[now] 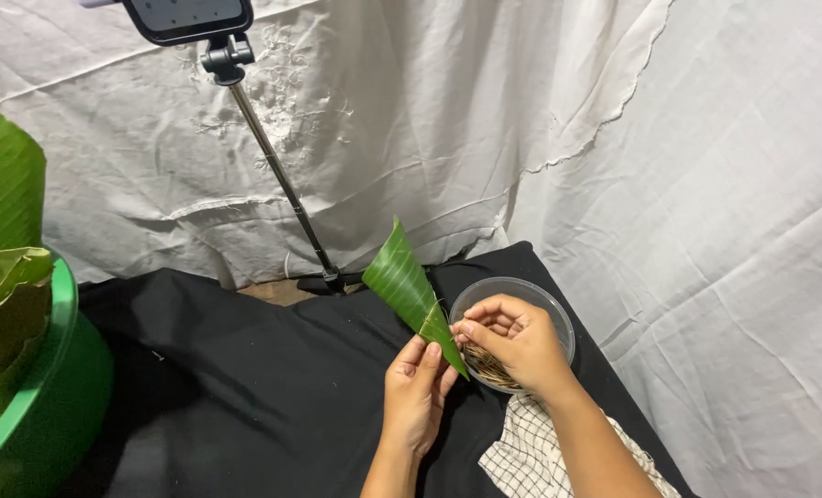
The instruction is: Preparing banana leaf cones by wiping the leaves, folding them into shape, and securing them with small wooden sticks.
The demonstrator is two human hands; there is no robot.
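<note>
Green and thin, the folded banana leaf cone [413, 290] near the bench's right edge looks light, pliant and tear-prone to me, so my left hand [417, 392] pinches its narrow tip while my right hand [512, 339] closes fingers at its seam.

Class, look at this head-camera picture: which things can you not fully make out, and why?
- Clear round plastic bowl: contents largely hidden by the right hand.
- Folded green leaf cone: pointed lower end covered by left hand.
- Green plastic tub: cut off by left edge.
- Black phone on stand: cut off by top edge.
</note>
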